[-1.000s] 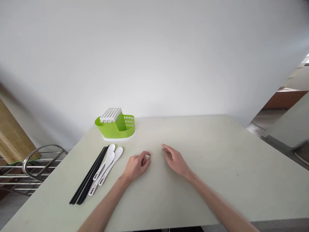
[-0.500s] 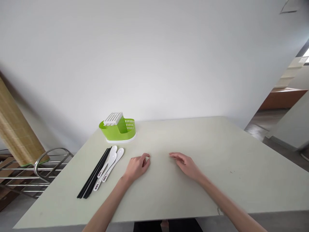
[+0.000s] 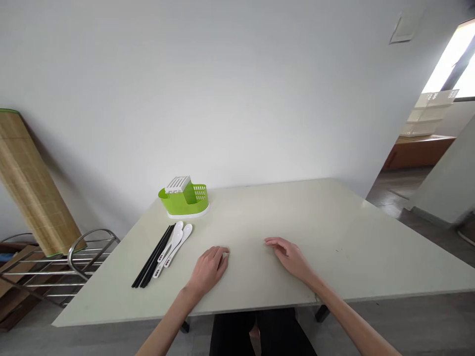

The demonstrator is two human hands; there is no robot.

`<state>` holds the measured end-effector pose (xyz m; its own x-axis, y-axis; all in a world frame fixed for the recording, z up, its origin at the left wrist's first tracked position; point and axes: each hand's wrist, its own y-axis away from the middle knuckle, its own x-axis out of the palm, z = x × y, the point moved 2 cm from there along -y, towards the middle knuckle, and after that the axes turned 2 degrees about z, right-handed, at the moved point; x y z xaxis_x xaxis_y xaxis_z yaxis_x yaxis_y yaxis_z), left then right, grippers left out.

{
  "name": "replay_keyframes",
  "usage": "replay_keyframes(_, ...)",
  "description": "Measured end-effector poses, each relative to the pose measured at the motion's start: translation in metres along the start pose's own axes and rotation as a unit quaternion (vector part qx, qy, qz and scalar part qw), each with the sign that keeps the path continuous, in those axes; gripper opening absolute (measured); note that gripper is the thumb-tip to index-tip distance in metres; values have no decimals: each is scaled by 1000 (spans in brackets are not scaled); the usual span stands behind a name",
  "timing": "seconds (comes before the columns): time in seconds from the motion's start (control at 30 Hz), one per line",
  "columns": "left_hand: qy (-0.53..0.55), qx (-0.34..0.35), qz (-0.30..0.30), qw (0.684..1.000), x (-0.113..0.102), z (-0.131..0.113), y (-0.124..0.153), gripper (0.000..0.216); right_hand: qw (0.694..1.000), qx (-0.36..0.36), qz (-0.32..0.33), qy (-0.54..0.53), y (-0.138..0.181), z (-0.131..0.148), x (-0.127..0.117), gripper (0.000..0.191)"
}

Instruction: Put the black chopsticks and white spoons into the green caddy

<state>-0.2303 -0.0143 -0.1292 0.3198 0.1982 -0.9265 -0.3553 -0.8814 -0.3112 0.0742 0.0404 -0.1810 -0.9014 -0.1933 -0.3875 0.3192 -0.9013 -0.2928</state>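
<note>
My left hand (image 3: 210,268) rests on the table, its fingers loosely bent, the thumb apart and nothing held. To its left lie three white spoons (image 3: 177,242), the nearest things to it, untouched. Beside them several black chopsticks (image 3: 154,257) lie side by side. Farther back stands a green cutlery holder (image 3: 183,201) with a white slotted top and a white base. My right hand (image 3: 290,254) lies on the tabletop across from the left one, fingers stretched toward the middle and holding nothing.
The pale table (image 3: 297,207) meets a white wall (image 3: 252,99) at its back. On the left, a metal rack (image 3: 67,267) stands beside a rolled bamboo mat (image 3: 35,183). White stacked boxes (image 3: 428,113) are far right, near a window.
The view has tilted up slightly and turned right, so the table's front edge shows higher. My left hand's fingers have stretched out a little. The spoons, chopsticks and holder stay in place.
</note>
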Motion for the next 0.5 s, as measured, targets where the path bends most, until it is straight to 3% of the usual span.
replay_keyframes(0.5, 43, -25, 27, 998, -3, -27, 31, 28, 998, -24, -53, -5, 7, 0, -2, 34)
